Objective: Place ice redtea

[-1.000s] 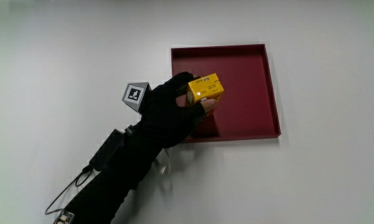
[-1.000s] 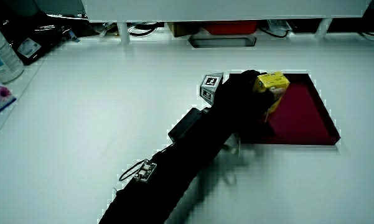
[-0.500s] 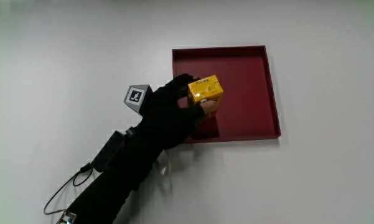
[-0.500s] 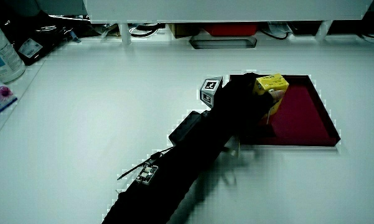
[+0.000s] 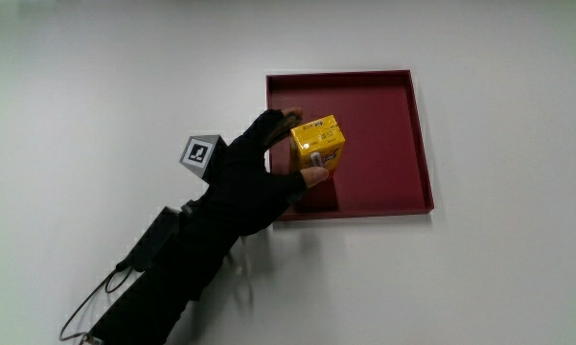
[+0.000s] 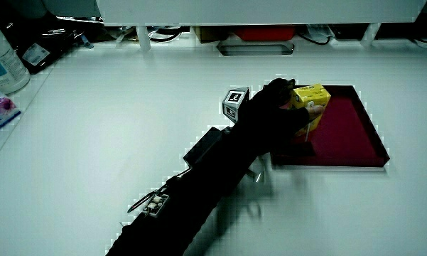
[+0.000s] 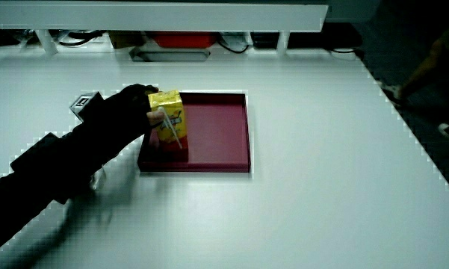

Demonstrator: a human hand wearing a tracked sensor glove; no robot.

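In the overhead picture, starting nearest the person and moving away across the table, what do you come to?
Black-sleeved forearm → black-gloved hand, with its small patterned cube → yellow drink carton, gripped over the dark red square tray.

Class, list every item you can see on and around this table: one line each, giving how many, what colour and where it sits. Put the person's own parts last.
Small yellow drink carton: one, yellow, standing upright in the tray near the tray's corner closest to the hand, with a straw on its side in a side view.
Shallow square dark red tray: one, dark red, lying flat on the table.
White table: one, white, under everything.
Clear plastic bottle with a blue label: one, at the table's edge in a side view.
Small patterned cube: one, black and white, on the back of the glove.
Hand: one, in a black glove, beside the carton with its fingers around it.
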